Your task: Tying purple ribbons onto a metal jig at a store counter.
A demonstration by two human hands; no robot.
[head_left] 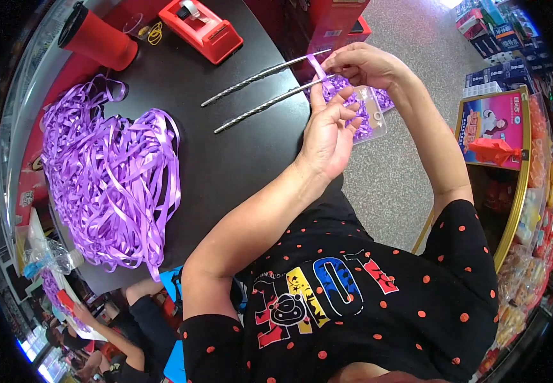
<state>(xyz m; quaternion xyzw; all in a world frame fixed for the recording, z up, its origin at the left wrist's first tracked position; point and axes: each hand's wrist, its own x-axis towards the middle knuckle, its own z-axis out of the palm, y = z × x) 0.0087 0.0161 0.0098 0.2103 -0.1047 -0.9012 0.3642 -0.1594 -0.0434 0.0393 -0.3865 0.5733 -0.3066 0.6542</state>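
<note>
We see L hand (pixel 328 131) half open, fingers up against two twisted metal rods (pixel 260 89) at the black table (pixel 225 159) edge. R hand (pixel 359 64) pinches purple ribbon (pixel 318 66) wrapped on rod tips. Loose ribbon pile (pixel 110 179) lies well apart, w/ red tape dispenser (pixel 201 29) farther back.

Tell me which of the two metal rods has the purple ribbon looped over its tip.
The upper rod, the one nearer the red tape dispenser: ribbon loops over its tip by the right hand. The lower rod lies nearer the left hand.
</note>
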